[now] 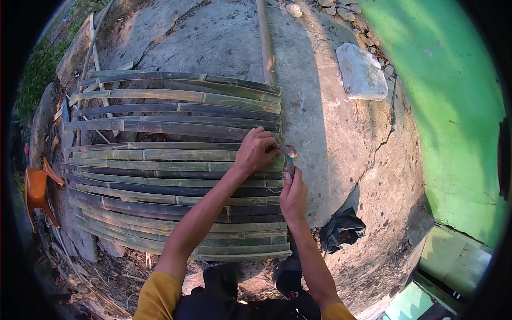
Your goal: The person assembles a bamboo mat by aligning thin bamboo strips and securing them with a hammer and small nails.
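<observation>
A row of split bamboo slats [160, 155] lies side by side in front of me, some green and some dark. My left hand [257, 151] rests over the right ends of the middle slats, its fingertips pinched together; whatever they hold is too small to make out. Just right of those fingertips is the metal head of a hammer [289, 152]. My right hand [294, 198] is closed round its handle below the head. A thin bit of wire or string [274, 190] shows on the slats between my hands.
A bamboo pole [265, 42] extends away from the slats' far right corner. A pale stone block [361, 72] sits on the concrete near a green wall [442, 106]. A black plastic bag [342, 230] lies right of my legs. An orange chair [36, 189] is at far left.
</observation>
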The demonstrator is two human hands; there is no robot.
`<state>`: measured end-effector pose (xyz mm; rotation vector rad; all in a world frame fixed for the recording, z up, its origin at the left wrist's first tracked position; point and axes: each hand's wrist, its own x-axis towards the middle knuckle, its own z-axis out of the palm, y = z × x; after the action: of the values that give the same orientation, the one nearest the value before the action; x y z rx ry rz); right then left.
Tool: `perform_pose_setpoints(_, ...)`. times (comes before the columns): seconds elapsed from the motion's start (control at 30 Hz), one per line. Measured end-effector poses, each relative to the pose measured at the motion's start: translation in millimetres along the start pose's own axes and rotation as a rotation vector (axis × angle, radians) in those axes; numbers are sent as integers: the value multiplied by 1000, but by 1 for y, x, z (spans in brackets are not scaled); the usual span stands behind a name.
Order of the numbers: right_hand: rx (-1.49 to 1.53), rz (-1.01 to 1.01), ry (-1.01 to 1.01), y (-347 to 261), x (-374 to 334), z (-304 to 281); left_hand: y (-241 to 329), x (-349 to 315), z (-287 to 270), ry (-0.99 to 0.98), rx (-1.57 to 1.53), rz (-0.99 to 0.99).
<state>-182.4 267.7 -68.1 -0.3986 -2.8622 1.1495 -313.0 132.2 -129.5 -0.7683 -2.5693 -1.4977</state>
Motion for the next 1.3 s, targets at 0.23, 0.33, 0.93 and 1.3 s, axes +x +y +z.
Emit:
perform_pose_setpoints(0.23, 3, 13, -23, -6, -1, -1, -2, -2, 0, -13, -5, -2)
perform_pose_setpoints(0.33, -13, 14, -30, -5, -1, 0, -3, -1, 2, 10, -24, 6)
perform_pose_setpoints(0.93, 94, -19, 77, -22, -10, -14, 1, -2, 2, -23, 13, -18)
perform_pose_setpoints(1.3, -42, -11, 18, -7, -8, 4, 0, 0, 1, -17, 81, 0)
